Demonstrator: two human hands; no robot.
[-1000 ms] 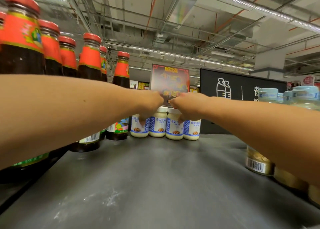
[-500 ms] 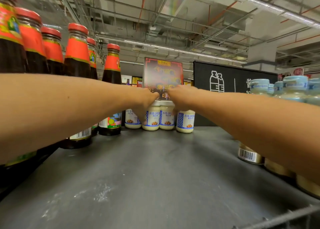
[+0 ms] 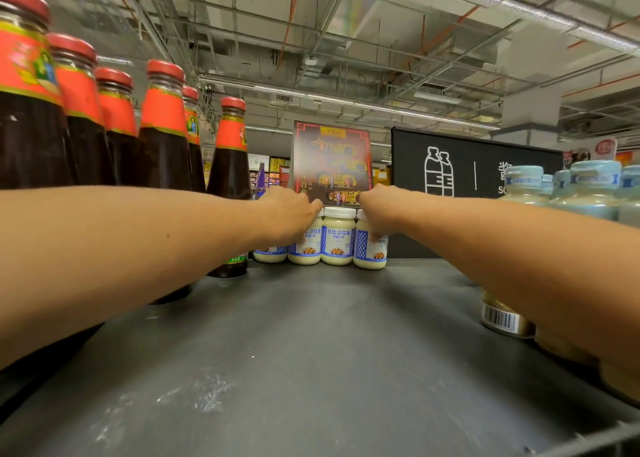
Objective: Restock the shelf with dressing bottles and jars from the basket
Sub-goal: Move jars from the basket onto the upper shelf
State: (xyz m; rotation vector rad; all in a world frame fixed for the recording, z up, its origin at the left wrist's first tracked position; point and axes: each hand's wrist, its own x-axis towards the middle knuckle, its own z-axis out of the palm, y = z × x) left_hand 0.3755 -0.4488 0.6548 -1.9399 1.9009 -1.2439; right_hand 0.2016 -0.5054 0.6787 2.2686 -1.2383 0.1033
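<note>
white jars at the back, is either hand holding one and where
Left hand grips the second jar from the left over its lid; right hand grips the rightmost jar by lid and shoulder.

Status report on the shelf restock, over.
Left hand grips second jar, right hand grips end jar. Both at shelf back. Dark bottles left, pale bottles right, neither blocking.

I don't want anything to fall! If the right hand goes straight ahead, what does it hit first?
The right hand grips the rightmost white jar, so that gets pushed first. Behind it probably comes the black sign; depth is unclear.
</note>
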